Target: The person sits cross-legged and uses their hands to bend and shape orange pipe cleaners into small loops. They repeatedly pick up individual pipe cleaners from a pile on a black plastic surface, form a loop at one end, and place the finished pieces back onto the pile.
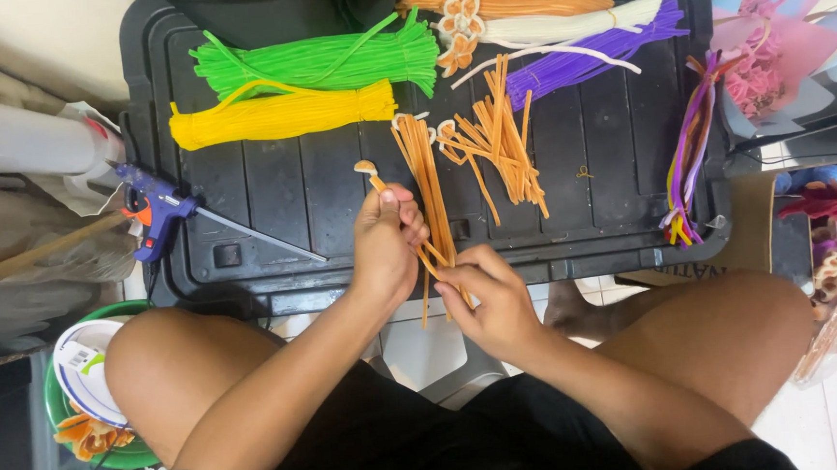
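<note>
Head view, live: blue hot-glue gun (154, 214) idle at nine o'clock on the black plastic surface (271, 191). Left hand (386, 242), fingers pinched shut on a thin orange pipe-cleaner stem (373, 178); right hand (495, 298) grips the orange bundle (427, 181). Shaping step, I'd say; steady, fine twisting needed.

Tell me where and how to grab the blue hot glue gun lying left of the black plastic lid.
Probably take the blue hot glue gun by its handle, coming from above and the left: the nozzle end points right onto the black plastic lid, and the handle lies exposed.
</note>
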